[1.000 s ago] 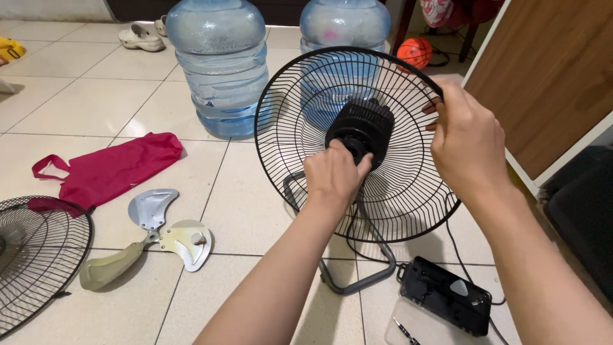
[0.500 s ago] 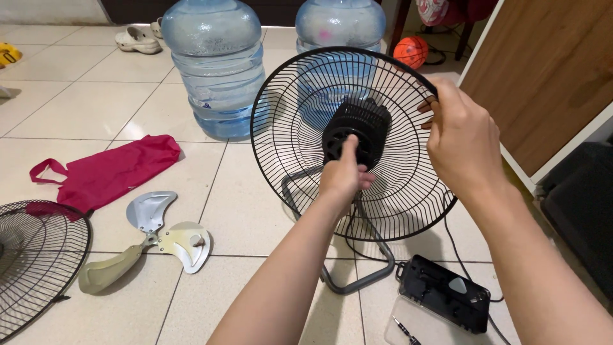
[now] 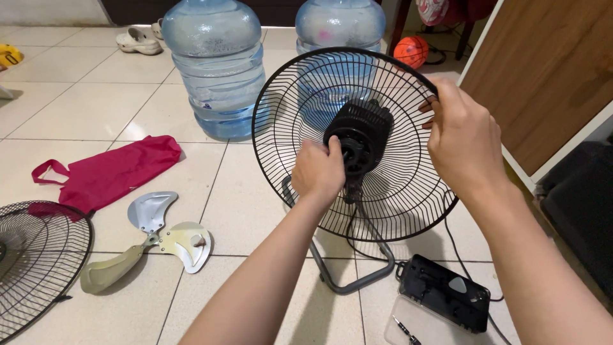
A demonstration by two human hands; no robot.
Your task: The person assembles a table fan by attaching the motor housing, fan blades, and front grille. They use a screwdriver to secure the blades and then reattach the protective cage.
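A black wire fan guard (image 3: 300, 89) stands upright on a grey tube stand (image 3: 357, 271), with the black motor hub (image 3: 359, 137) at its centre. My right hand (image 3: 463, 140) grips the guard's rim at the upper right. My left hand (image 3: 317, 171) is at the left side of the hub, fingers curled against its round front ring. A metal fan blade (image 3: 150, 237) with three lobes lies loose on the floor to the left.
Two large blue water jugs (image 3: 217, 64) stand behind the fan. A red cloth bag (image 3: 108, 169) and a second wire guard (image 3: 35, 255) lie at the left. A black case (image 3: 445, 301) with a screwdriver (image 3: 402, 329) sits lower right; a wooden panel (image 3: 549, 70) at right.
My left hand has shifted from the front of the hub to its left side and turned at the ring. My right hand has stayed on the rim.
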